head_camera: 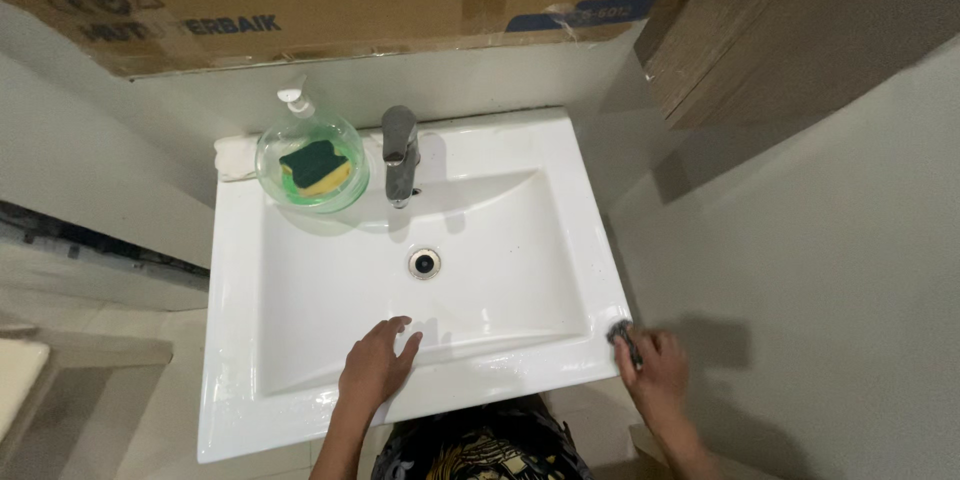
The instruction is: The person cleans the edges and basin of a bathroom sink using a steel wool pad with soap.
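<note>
Pinched in the right hand's [655, 372] grip, a small grey scrubbing pad [624, 334] is pressed against the front right corner of the white sink [520, 140], best rubbed in short firm strokes while the open, empty left hand [378, 360] is braced flat on the front rim.

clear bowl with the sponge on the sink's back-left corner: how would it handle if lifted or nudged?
The clear bowl looks thin and see-through, so probably light. It sits partly over the sink rim edge, so a nudge might tip it toward the basin. The glossy, wet-looking surface suggests it could slide easily. The sponge inside lies loose and would likely shift if the bowl is tilted.
</note>
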